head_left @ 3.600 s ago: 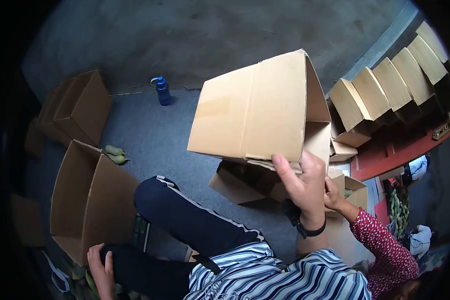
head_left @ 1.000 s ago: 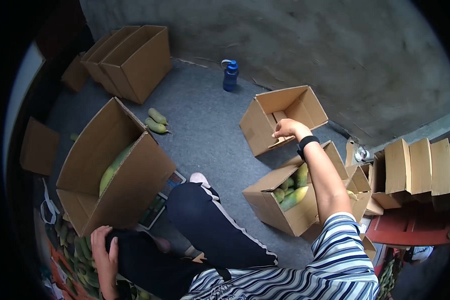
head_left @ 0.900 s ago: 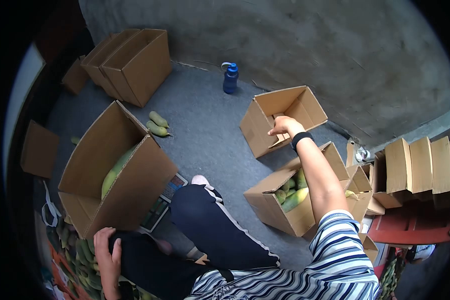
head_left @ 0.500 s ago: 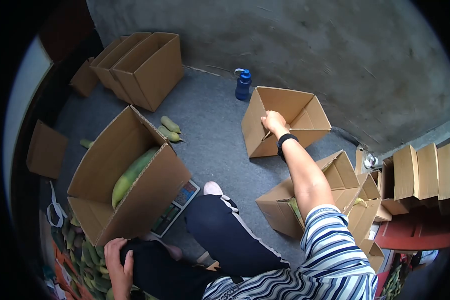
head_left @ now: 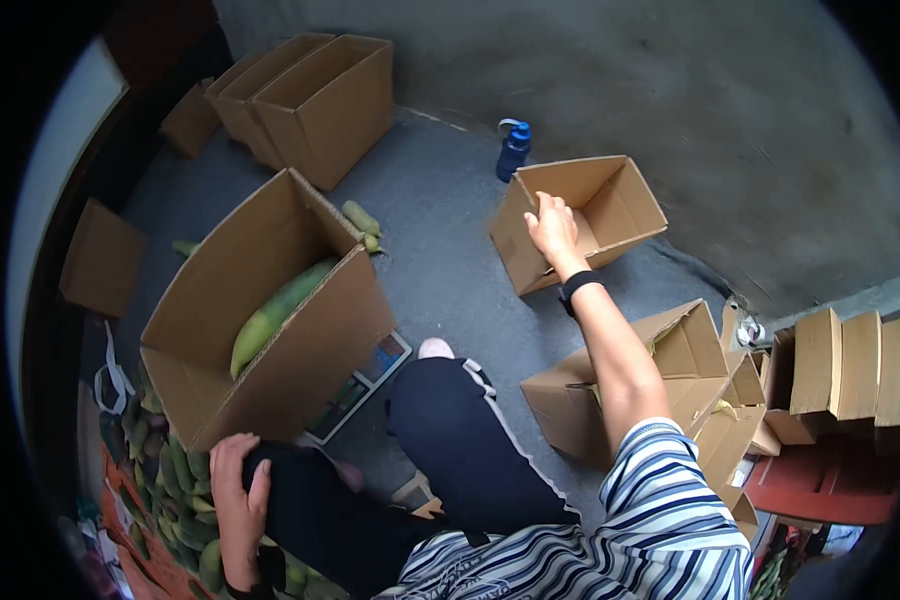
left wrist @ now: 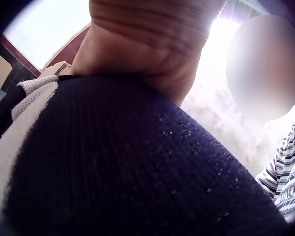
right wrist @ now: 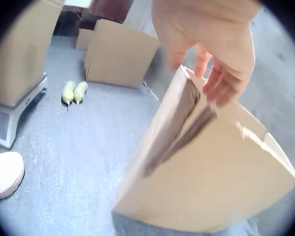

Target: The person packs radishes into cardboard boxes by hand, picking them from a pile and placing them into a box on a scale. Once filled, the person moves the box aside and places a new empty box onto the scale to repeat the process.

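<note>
My right hand (head_left: pixel 553 228) is over the near-left rim of an uncovered cardboard box (head_left: pixel 520 255) standing on the floor by the wall. Its fingers look spread and loosely extended in the head view. From the right wrist, the thumb and fingers (right wrist: pixel 221 88) appear right at the box's upper corner, where a torn slit runs down the cardboard. My left hand (head_left: pixel 238 500) rests on the dark trouser knee (left wrist: pixel 113 157), holding nothing. Beside that knee, a large cardboard box (head_left: pixel 320 345) with a long green-yellow fruit (head_left: pixel 280 315) inside sits on a scale (head_left: pixel 360 390).
Several cardboard boxes (head_left: pixel 340 110) stand at the back left, and a row of others (head_left: pixel 820 360) is at the right. A blue bottle (head_left: pixel 513 152) stands near the wall. Another box (head_left: pixel 570 410) is under my right forearm. Green fruit (head_left: pixel 180 500) lies heaped at lower left.
The box once raised in my right hand now stands on the floor near the wall, shifted left towards the bottle. My right fingers have loosened from its rim. My left hand stays on the knee.
</note>
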